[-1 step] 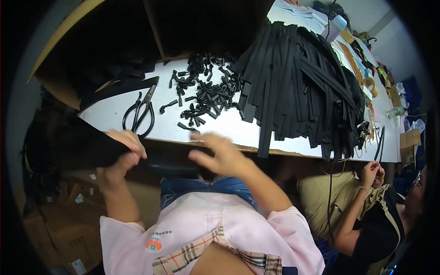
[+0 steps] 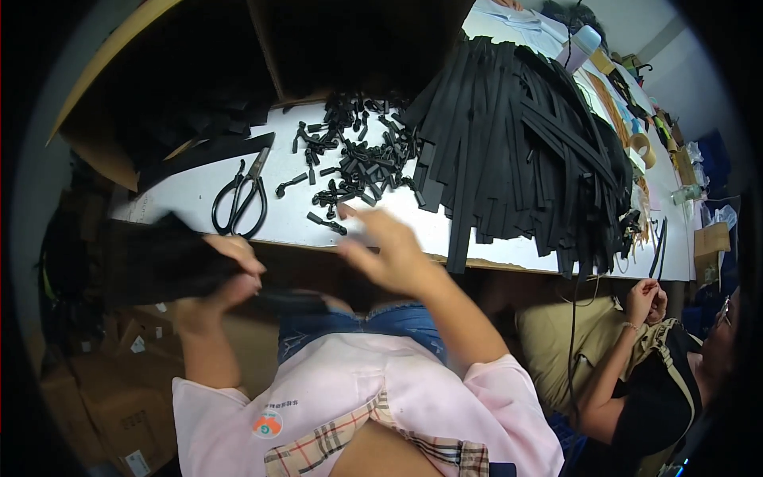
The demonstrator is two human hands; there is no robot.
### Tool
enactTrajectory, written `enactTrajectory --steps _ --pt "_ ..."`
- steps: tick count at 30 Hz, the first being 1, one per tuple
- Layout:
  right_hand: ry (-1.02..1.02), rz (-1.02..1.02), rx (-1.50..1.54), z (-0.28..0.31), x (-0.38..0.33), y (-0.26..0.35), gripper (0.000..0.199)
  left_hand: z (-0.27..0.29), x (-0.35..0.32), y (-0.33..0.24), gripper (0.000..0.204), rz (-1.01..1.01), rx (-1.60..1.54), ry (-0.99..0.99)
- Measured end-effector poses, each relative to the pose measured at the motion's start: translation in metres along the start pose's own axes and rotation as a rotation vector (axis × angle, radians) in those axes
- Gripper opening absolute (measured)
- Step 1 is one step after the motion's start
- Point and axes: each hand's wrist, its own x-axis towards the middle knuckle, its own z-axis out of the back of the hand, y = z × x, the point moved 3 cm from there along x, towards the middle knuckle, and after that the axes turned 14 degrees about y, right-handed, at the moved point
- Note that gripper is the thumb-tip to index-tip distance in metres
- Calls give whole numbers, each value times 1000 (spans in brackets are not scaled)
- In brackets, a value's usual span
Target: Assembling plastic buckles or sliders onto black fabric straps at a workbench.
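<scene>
Several brown cartons (image 2: 119, 397) with white labels are stacked at lower left. A black strap bundle (image 2: 159, 262) is clenched in the left hand (image 2: 222, 278) left of centre; the right hand (image 2: 381, 246), blurred, is spread open near small black clips (image 2: 358, 159).

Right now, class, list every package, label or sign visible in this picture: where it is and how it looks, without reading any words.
Brown cardboard boxes: stacked lower left, beside the person's left arm.
Small white rectangular label: stuck on the lowest box front.
Round orange and teal badge: on the pink shirt front, bottom centre.
Brown open cardboard carton: far right, past the table's end.
</scene>
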Motion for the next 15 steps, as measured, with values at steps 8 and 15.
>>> enactTrajectory --steps 8,15 --pt "-31 -242 -643 23 26 -54 60 -95 -9 122 26 630 -682 36" --pt "-321 -14 -417 15 -28 -14 46 -106 -3 122 21 590 -822 -75"
